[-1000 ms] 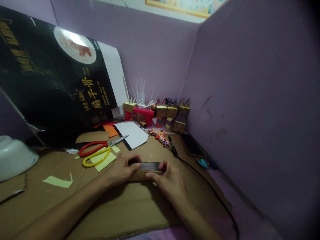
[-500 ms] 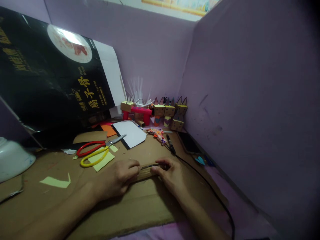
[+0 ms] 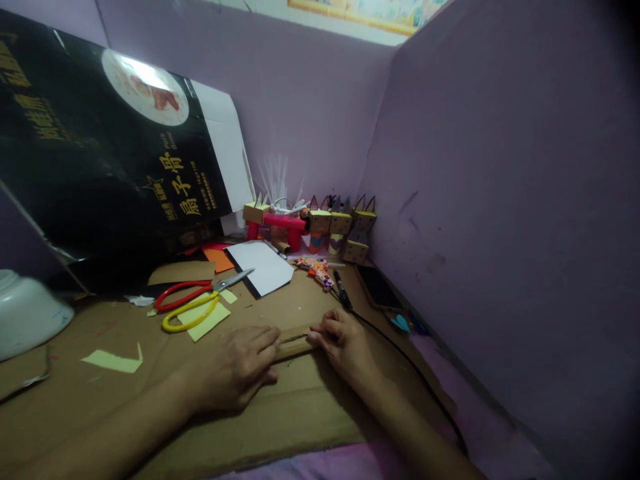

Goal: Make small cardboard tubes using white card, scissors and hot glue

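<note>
A narrow cardboard strip with a dark lengthwise gap along its middle spans the space between my hands, low over the cardboard sheet. My left hand grips its left end, fingers bent and pressed down over it. At the opposite end my right hand pinches with thumb and fingertips beside the gap. Whether anything small sits in that pinch is hidden. Ahead of my left hand lie scissors with one red and one yellow handle, partly over a pale yellow paper.
A patterned hot glue gun with a black cord lies ahead; the cord runs down past my right arm. A phone rests by the right wall. White card, cardboard animal figures, a black box and a white bowl stand around.
My right hand's fingers have drawn closer together at the strip's end. My left hand has spread slightly over its end. The view has shifted a little.
</note>
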Demonstrator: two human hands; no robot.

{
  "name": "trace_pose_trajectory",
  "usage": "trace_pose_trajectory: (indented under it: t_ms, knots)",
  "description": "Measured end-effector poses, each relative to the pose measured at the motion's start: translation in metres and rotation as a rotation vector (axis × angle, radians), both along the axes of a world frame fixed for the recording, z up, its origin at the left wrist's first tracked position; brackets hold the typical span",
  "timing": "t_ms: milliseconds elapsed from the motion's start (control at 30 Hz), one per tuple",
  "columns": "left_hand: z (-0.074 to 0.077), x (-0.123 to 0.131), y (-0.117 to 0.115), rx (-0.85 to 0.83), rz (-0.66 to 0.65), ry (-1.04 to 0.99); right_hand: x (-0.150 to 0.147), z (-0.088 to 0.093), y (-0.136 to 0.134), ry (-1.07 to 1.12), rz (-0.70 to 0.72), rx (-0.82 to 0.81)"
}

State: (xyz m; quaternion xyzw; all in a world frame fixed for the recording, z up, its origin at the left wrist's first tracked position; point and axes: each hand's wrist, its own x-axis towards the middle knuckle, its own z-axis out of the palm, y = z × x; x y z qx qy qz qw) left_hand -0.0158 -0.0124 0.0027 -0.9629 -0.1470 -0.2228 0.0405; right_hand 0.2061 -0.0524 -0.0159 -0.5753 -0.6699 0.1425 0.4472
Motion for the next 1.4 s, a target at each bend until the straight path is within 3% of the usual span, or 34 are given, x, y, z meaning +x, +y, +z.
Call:
trace_pose_trajectory:
  t_ms: [133, 300, 467, 533, 600, 667, 767, 867, 967, 1033, 1233, 1400]
  knots:
    - [-0.008, -0.002, -0.001, 0.058, 0.0, -0.034, 0.011, -0.002, -0.004, -0.211, 0.129, 0.094]
    - [-0.01, -0.002, 0.003, 0.067, -0.006, -0.082, 0.006, 0.001, -0.009, -0.323, 0.149, 0.136]
    - [-0.002, -0.001, 0.0, 0.113, -0.055, -0.087, -0.02, 0.013, -0.007, -0.603, 0.284, 0.091]
    - [0.005, -0.001, -0.002, 0.116, -0.073, -0.135, -0.026, 0.014, -0.006, -0.632, 0.272, 0.08]
    - [0.011, -0.002, -0.002, 0.061, 0.007, -0.26, -0.026, 0.011, -0.005, -0.583, 0.202, 0.087]
    - [0.015, -0.002, 0.0, -0.1, 0.199, -0.459, -0.022, 0.007, -0.006, -0.521, 0.144, 0.139]
    - [0.014, -0.002, 0.006, -0.553, 0.422, -0.699, -0.016, 0.001, -0.008, -0.466, 0.105, 0.227]
    - [0.011, 0.002, 0.008, -1.008, 0.394, -0.764, -0.015, -0.002, -0.009, -0.441, 0.068, 0.268]
    - [0.012, 0.007, 0.003, -1.29, 0.343, -0.764, -0.018, -0.003, -0.008, -0.482, 0.041, 0.329]
    - [0.014, 0.011, -0.002, -1.377, 0.365, -0.758, -0.02, -0.003, -0.008, -0.529, 0.022, 0.369]
    - [0.016, 0.016, -0.007, -1.389, 0.375, -0.727, -0.023, -0.006, -0.006, -0.559, 0.029, 0.397]
    - [0.01, 0.018, -0.003, -1.573, 0.358, -0.759, -0.024, -0.012, -0.002, -0.518, 0.074, 0.392]
